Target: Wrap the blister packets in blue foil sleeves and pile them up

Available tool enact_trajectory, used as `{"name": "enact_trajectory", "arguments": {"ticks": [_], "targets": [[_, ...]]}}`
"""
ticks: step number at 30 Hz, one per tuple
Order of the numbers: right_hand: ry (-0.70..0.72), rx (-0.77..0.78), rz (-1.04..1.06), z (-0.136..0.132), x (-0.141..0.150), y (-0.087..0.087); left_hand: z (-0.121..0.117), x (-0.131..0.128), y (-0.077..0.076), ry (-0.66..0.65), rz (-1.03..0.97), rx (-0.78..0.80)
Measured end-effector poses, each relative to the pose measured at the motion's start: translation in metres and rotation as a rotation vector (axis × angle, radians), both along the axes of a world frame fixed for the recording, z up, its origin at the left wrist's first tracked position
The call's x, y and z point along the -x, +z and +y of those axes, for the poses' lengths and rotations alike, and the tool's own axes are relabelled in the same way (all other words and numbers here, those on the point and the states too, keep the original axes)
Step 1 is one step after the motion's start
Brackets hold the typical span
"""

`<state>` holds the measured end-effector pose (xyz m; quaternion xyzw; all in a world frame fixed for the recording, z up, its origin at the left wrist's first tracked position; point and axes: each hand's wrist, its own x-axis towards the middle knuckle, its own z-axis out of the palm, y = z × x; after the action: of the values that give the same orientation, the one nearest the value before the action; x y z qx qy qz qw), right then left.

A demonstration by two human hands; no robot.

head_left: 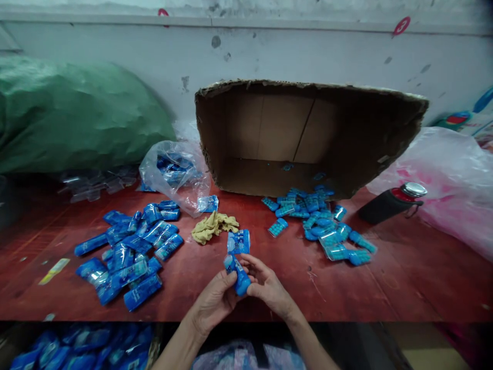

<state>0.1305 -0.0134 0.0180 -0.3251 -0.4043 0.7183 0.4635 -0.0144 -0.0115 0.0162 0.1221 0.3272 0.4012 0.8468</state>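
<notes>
Both of my hands are closed round one small blue packet [239, 277] near the table's front edge. My left hand [215, 300] grips it from the left, thumb on its face. From the right, my right hand [269, 288] pinches it with thumb and fingers. Just beyond lies a flat blue printed sleeve [239, 241]. To the left is a pile of blue wrapped packets [131, 252]. On the right, a heap of clear-topped blue containers [323, 221] spills out of a cardboard box [308, 177].
A crumpled yellowish cloth [213, 226] lies mid-table. Behind it sits a clear plastic bag [181, 177] with blue sleeves. A black bottle [389, 203] stands tilted in view at right, beside pinkish plastic [458, 180]. A green sack [77, 113] fills the back left. More blue packets [84, 347] lie below the edge.
</notes>
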Motion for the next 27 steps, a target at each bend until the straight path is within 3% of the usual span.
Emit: {"name": "enact_trajectory", "arguments": {"ticks": [12,20,27], "targets": [[-0.041,-0.095,-0.093,-0.010,-0.001,-0.002,-0.010,-0.019,0.021,0.110,0.256,0.106],[-0.025,-0.064,-0.133,-0.006,-0.005,-0.010,-0.010,-0.004,0.028,-0.022,0.079,-0.026],[-0.102,-0.152,-0.216,-0.008,-0.001,-0.012,-0.015,-0.020,0.023,0.153,0.149,0.064]]}}
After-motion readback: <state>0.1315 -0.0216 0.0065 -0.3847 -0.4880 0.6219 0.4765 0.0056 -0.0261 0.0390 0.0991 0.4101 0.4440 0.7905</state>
